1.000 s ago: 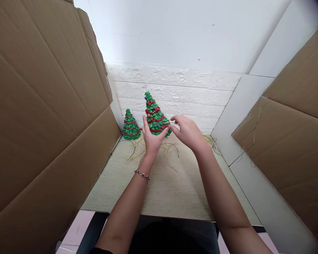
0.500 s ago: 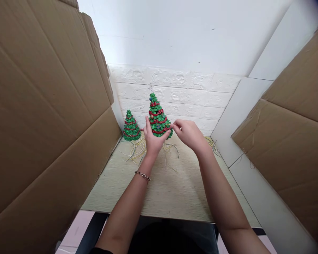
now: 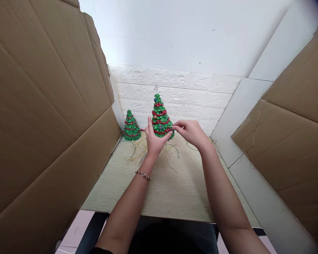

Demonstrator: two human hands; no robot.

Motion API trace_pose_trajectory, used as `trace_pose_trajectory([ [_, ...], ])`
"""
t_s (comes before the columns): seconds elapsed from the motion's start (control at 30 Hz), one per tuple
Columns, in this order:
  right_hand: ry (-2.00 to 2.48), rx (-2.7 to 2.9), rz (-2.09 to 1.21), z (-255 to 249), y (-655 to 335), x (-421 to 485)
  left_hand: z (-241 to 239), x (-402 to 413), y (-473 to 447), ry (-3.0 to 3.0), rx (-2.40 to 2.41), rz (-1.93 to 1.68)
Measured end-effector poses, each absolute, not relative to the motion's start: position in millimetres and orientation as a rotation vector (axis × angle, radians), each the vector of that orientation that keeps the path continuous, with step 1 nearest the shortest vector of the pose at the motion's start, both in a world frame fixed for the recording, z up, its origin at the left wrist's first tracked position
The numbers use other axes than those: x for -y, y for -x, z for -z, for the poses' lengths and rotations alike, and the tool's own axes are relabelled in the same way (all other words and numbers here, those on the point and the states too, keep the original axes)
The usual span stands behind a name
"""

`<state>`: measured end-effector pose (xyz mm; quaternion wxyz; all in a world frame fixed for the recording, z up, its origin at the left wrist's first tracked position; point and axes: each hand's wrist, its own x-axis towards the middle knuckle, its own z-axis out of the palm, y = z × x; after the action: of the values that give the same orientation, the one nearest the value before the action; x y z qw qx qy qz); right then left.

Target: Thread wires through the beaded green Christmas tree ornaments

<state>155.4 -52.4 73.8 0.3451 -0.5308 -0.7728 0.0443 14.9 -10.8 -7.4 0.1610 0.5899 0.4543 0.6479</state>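
Note:
A green toy Christmas tree with red garlands and a clear star on top stands upright at the back of the wooden table. My left hand wraps round its base from the left. My right hand pinches at the tree's lower right edge, holding something thin that I cannot make out. A smaller green tree stands to the left, untouched. Loose thin wires lie on the table under and around the trees.
Tall cardboard sheets wall in the left side and the right side. A white brick-patterned panel forms the back wall. More wires lie at the back right corner. A bracelet is on my left wrist.
The larger tree has shifted to the right and stands straighter. My right hand went from fingers loosely apart to a pinch at the tree's lower right edge.

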Motion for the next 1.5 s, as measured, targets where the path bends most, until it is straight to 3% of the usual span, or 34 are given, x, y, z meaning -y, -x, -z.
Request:
trace_pose_trajectory([
  [0.5,1.321,1.907,-0.123,-60.7,-143.3,38.8,11.4,7.5,-18.9,-1.666,-1.276,-1.844],
  [0.7,1.589,1.796,-0.003,-57.2,-152.3,32.0,7.4,2.2,-10.1,-1.554,-1.256,-1.924],
  [0.87,2.001,2.149,-0.44,-38.9,-159.0,16.9,2.6,0.7,-6.2,-1.382,-1.201,-1.977],
  [1.13,1.997,2.261,-1.143,7.9,-141.8,-6.3,1.6,2.9,-4.5,-1.327,-1.248,-2.066],
  [1.33,2.053,2.038,-0.877,7.3,-151.9,-12.1,1.2,3.3,-4.9,-1.294,-1.261,-2.137],
  [1.5,2.074,2.026,-1.108,12.8,-151.2,-12.3,-1.3,5.6,-4.8,-1.256,-1.182,-2.174],
])
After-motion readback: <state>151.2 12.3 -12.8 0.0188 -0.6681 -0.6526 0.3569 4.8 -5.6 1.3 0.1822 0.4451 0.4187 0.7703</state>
